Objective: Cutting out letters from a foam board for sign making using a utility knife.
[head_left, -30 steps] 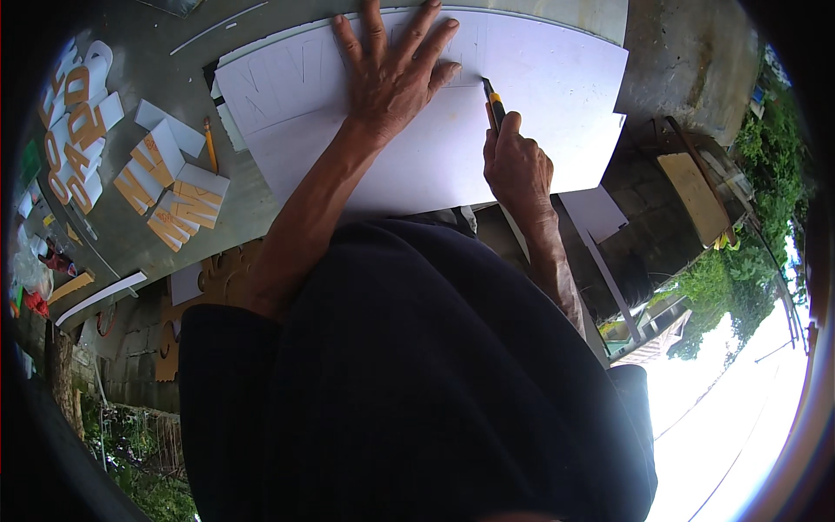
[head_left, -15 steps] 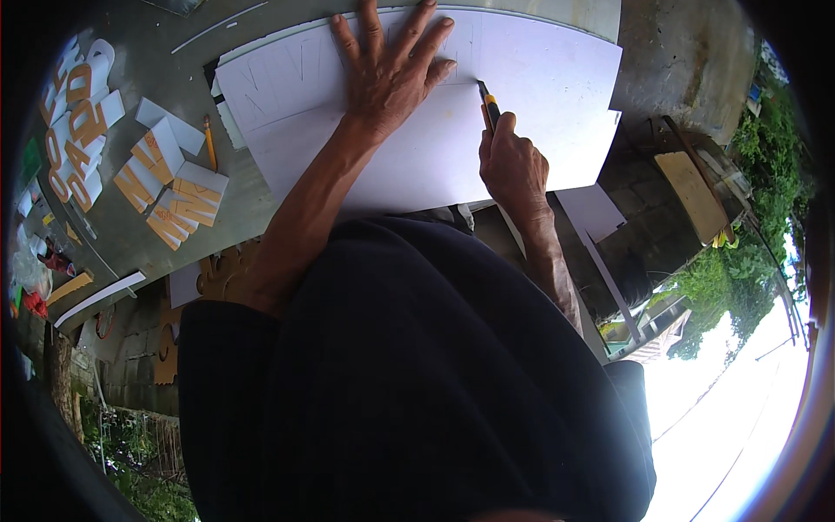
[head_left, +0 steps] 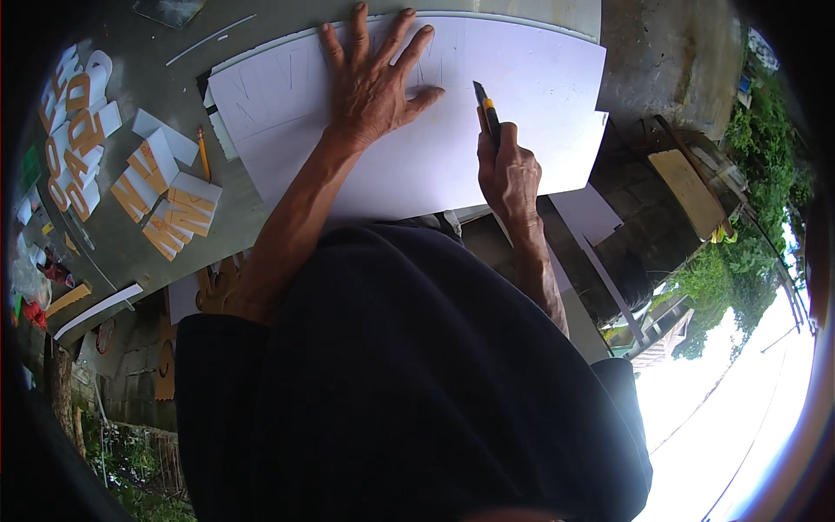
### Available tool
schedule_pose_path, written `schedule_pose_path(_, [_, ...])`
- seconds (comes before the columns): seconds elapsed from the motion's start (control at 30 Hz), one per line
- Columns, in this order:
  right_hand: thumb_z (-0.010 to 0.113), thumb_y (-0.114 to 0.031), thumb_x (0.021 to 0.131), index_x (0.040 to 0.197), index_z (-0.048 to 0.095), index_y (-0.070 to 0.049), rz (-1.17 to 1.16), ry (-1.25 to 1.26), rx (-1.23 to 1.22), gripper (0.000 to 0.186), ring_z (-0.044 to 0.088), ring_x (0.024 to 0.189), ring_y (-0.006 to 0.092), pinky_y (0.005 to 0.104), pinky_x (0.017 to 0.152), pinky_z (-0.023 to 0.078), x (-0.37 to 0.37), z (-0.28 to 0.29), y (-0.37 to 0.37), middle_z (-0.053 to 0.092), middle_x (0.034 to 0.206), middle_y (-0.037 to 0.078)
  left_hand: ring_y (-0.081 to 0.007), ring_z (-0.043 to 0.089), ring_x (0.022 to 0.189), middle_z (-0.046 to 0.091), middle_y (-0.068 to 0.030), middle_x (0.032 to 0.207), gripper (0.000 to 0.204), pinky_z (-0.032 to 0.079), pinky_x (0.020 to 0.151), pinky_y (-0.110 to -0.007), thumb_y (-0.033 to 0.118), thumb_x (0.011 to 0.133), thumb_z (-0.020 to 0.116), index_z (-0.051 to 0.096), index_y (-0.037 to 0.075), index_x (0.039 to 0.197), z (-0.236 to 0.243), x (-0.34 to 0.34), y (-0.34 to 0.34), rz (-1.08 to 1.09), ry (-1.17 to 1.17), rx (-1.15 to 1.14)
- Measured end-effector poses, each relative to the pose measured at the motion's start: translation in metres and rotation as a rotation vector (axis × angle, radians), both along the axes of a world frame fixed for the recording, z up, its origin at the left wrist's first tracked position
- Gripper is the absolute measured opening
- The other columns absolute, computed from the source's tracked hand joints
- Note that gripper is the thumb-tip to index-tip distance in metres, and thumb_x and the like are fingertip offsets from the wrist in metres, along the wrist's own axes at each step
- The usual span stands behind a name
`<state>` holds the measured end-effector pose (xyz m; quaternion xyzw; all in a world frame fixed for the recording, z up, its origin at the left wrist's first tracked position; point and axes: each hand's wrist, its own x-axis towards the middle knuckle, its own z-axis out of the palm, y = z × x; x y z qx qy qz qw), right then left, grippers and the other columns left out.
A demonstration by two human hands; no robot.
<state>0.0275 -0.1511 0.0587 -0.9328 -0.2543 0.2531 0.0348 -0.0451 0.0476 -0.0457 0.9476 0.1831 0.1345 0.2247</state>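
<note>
A large white sheet (head_left: 539, 113) of board or foam lies on the table, with thin drawn letter outlines along its far side. Flat on it, left of centre, rests my left hand (head_left: 370, 100), fingers spread toward the sheet's far edge. My right hand (head_left: 509, 170) is wrapped round a black and yellow utility knife (head_left: 488, 113). Its blade points away from me, over the right half of the sheet. Whether the tip touches the surface I cannot tell.
Cut-out letters with white sides and tan faces stand at the left, one cluster (head_left: 178, 196) near a pencil (head_left: 203, 152), another group (head_left: 78, 130) farther left. A white strip (head_left: 97, 311) lies at the table's near left edge. Beyond the sheet's right side are a wall and greenery (head_left: 770, 165).
The view has shifted slightly, so the sheet sits a little further left. The knife's tip has moved slightly nearer me relative to the sheet. My left hand stays spread on it.
</note>
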Motion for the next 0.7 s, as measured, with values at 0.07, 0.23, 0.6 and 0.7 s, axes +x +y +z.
schedule_pose_path(0.07, [0.053,-0.030,0.102,0.099,0.046,-0.006,-0.417,0.405,0.196,0.025,0.066,0.057,0.0394,0.0500,0.056,0.052,0.011,0.015,0.006,0.062,0.059,0.017,-0.0440,0.025,0.146,0.044,-0.0002,0.156,0.074,0.007,0.111,-0.078,0.072,0.083,0.063,0.058,0.028,0.142,0.001,-0.004,0.000,-0.018,-0.011,0.016])
schedule_pose_path(0.23, [0.052,-0.034,0.103,0.099,0.047,-0.006,-0.114,0.116,0.211,0.028,0.065,0.050,0.0362,0.0479,0.052,0.052,0.037,-0.014,0.026,0.061,0.057,0.014,-0.0397,0.031,0.145,0.049,-0.0005,0.152,0.070,0.010,0.111,-0.077,0.070,0.080,0.069,0.064,0.027,0.135,-0.005,-0.005,0.001,-0.009,-0.005,0.035])
schedule_pose_path(0.6, [0.047,-0.034,0.106,0.102,0.047,-0.003,0.039,-0.001,0.186,0.031,0.069,0.048,0.0255,0.0389,0.047,0.058,0.056,-0.054,0.052,0.063,0.055,0.010,-0.0381,0.037,0.142,0.053,-0.0007,0.149,0.065,0.013,0.111,-0.076,0.068,0.078,0.071,0.068,0.027,0.130,-0.003,-0.003,0.001,0.001,-0.013,0.051])
schedule_pose_path(0.7, [0.048,-0.033,0.106,0.101,0.047,-0.003,0.073,-0.038,0.171,0.030,0.069,0.050,0.0283,0.0416,0.047,0.057,0.056,-0.051,0.055,0.063,0.056,0.012,-0.0385,0.038,0.142,0.053,-0.0009,0.149,0.065,0.013,0.110,-0.076,0.068,0.077,0.072,0.069,0.026,0.128,-0.005,-0.003,0.001,0.004,-0.037,0.054])
